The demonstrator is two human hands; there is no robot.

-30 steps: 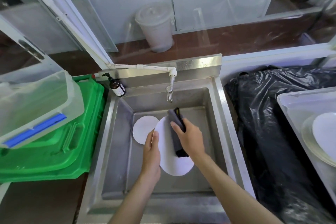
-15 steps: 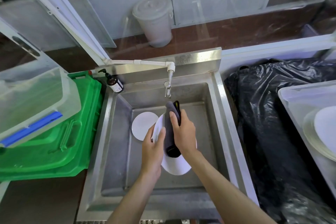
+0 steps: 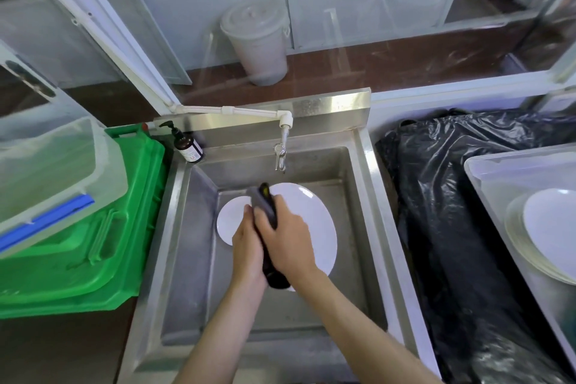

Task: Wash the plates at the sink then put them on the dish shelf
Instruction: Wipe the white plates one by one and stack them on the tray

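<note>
Head view — steel sink (image 3: 367, 227) under glass panes; right hand (image 3: 290, 240) fingers grip cloth (image 3: 265, 206), left hand (image 3: 247, 246) plate (image 3: 314, 221).

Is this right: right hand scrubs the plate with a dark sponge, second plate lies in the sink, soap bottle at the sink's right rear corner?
Not quite: the head view shows the soap bottle at the sink's left rear corner. The rest holds.
</note>
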